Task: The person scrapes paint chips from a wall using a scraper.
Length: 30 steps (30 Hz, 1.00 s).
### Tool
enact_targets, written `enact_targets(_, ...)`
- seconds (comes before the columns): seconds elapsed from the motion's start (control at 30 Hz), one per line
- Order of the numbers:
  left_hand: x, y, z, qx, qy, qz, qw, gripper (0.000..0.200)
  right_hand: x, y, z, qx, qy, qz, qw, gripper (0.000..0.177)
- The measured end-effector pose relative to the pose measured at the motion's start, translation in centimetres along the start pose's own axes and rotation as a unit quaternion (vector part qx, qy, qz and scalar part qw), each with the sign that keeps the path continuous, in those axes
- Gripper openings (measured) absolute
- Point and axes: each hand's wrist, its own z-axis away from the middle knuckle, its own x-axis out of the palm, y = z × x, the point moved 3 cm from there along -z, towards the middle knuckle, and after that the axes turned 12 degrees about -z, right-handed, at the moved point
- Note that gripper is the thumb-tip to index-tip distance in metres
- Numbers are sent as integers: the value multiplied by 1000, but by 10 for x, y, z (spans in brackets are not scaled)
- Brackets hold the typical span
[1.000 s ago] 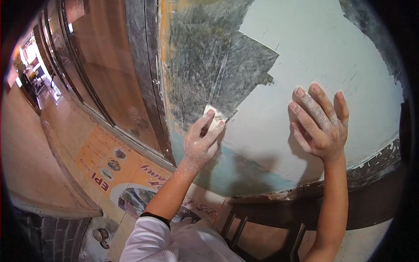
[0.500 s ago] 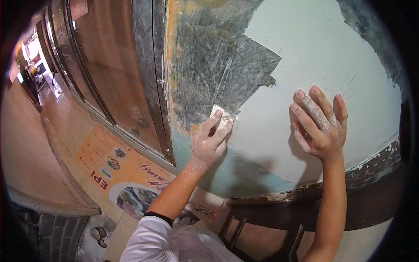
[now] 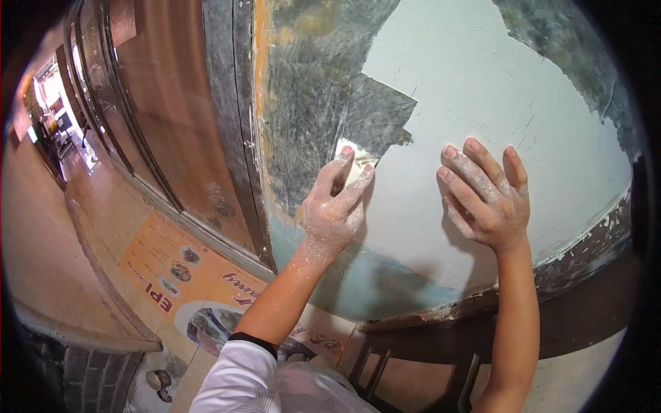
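My left hand (image 3: 335,206), coated in white dust, pinches a small white folded piece (image 3: 356,158) between thumb and fingers. What the piece is made of I cannot make out. It is against the wall where the bare dark grey surface (image 3: 310,103) meets a smooth pale coat (image 3: 441,89). To the right, my right hand (image 3: 492,199) has its dusty fingers stretched out over the pale coat and holds nothing. Its fingertips look to be touching the wall, and its shadow falls to the left.
A brown panel with a dark frame (image 3: 237,103) stands left of the wall. Below lie an orange printed banner (image 3: 206,275) and a grey brick base (image 3: 89,372). Dark bars (image 3: 377,375) stand low by the wall. A walkway (image 3: 96,186) runs off at far left.
My left hand has slid the white piece upward along the grey edge. The wall and my right hand sit farther left in the view, as the camera has shifted slightly.
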Motion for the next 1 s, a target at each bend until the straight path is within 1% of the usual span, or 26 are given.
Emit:
enact_targets(0.07, -3, -5, 11, 11, -14, -23, 1000, 45, -2, -1, -1, 5, 3, -1, 1000, 31)
enact_targets(0.1, -7, -8, 18, 18, -35, -34, 999, 46, -1, -1, -1, 4, 5, -2, 1000, 32)
enact_targets(0.2, -9, -21, 45, 21, -15, -30, 999, 51, -2, 0, -1, 0, 4, -4, 1000, 35)
enact_targets(0.3, -4, -33, 65, 21, -18, -28, 999, 53, -1, 0, 0, 10, -1, -14, 1000, 34)
enact_targets(0.4, -2, -27, 65, 18, -3, -52, 998, 52, 0, 0, 0, 8, 4, -4, 1000, 33)
enact_targets(0.47, 1, -23, 62, -21, -45, -26, 998, 45, 0, -1, -1, 6, 8, -6, 1000, 32)
enact_targets(0.5, 3, -20, 58, -6, -22, -36, 999, 46, -1, -1, -2, 5, 11, -7, 1000, 32)
enact_targets(0.6, 5, -13, 52, -8, -13, -36, 999, 46, -1, -1, -2, 4, 15, -7, 1000, 32)
enact_targets(0.73, 4, -6, 44, -22, -23, -30, 999, 44, 0, -1, 0, 2, 16, -12, 1000, 33)
enact_targets(0.77, 2, -5, 41, -29, -38, -18, 999, 43, -1, -1, -1, 5, 6, -10, 1000, 34)
enact_targets(0.93, 5, 0, 28, -16, -17, -8, 1000, 42, -4, -2, -1, -3, 5, -25, 1000, 35)
enact_targets(1.0, 3, 4, 20, -32, -38, -7, 999, 42, -3, -2, -1, -3, 1, -24, 1000, 33)
